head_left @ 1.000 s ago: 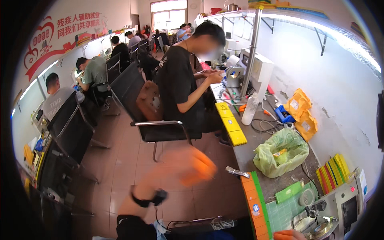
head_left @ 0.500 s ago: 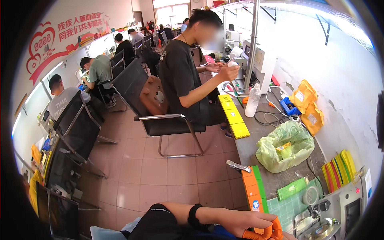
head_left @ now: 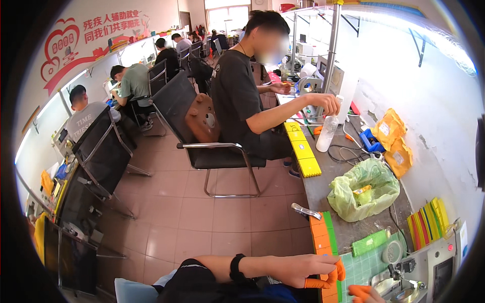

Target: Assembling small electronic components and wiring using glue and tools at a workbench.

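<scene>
My left hand (head_left: 303,270) reaches over the bench edge from the lower middle, a dark band on its wrist. Orange finger covers sit on its fingers, which are curled and pinched together; whatever may be between them is too small to make out. Beside it, cut by the lower edge, part of my right hand (head_left: 368,294) shows, also with orange finger covers. Its visible fingers are pressed together, and anything in them is hidden. Beneath and around the hands lie an orange strip of blocks (head_left: 319,237) and a green cutting mat (head_left: 361,265).
A machine with a dark screen (head_left: 443,275) stands at the lower right. Behind the mat are a green packet (head_left: 371,243) and a bag-lined container (head_left: 364,194). A seated co-worker (head_left: 235,96) grips the top of a clear bottle (head_left: 327,134). Yellow blocks (head_left: 304,151) line the bench edge.
My hands have come apart: the left has drawn slightly back, and orange-covered fingers of the right now show. The co-worker's hand has moved from in front of the body to the bottle's top.
</scene>
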Action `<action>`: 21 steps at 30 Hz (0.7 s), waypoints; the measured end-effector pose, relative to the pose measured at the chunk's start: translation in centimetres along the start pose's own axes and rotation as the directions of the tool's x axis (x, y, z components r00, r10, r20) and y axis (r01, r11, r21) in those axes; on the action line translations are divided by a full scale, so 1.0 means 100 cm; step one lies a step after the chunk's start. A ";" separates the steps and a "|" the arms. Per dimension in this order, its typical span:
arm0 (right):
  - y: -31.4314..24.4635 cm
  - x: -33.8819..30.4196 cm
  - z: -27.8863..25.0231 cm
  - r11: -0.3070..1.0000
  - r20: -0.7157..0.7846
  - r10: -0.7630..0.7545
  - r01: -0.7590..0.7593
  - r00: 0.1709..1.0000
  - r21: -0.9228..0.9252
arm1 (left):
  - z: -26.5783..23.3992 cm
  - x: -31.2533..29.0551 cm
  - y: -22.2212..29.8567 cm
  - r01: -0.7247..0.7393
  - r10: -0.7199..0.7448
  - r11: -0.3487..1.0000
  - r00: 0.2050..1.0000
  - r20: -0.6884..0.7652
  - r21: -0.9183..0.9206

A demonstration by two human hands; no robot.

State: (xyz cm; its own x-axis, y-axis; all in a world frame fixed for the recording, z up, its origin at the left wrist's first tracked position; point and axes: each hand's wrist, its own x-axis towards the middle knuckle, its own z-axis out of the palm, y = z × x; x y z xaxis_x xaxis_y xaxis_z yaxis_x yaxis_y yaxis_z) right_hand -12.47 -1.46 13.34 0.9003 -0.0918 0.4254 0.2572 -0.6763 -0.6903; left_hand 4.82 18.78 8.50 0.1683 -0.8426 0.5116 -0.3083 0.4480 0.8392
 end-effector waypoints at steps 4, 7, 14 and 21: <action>-0.006 0.000 0.001 1.000 -0.047 0.001 -0.003 0.999 -0.028 | 0.018 0.005 -0.006 -0.011 0.012 0.999 1.000 -0.028 0.041; -0.013 -0.003 0.013 0.999 -0.041 0.029 -0.030 0.999 -0.032 | 0.027 0.006 -0.010 0.007 -0.004 0.999 0.998 -0.062 0.039; -0.019 -0.005 0.017 0.990 -0.112 -0.013 -0.002 0.994 -0.140 | 0.036 0.012 -0.006 -0.039 0.031 0.997 0.991 -0.132 -0.061; -0.010 -0.020 0.014 0.981 -0.161 -0.017 -0.015 0.987 -0.195 | 0.034 0.020 -0.009 -0.004 -0.006 0.995 0.995 -0.102 -0.103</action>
State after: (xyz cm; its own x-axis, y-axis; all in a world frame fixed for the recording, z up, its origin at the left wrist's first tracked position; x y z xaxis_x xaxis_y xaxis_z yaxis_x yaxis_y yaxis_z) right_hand -14.00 0.47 12.38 0.8277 -0.1970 0.5254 0.1700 -0.8043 -0.5694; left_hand 2.27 15.67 8.19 0.2645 -0.8107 0.5223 -0.2106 0.4800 0.8516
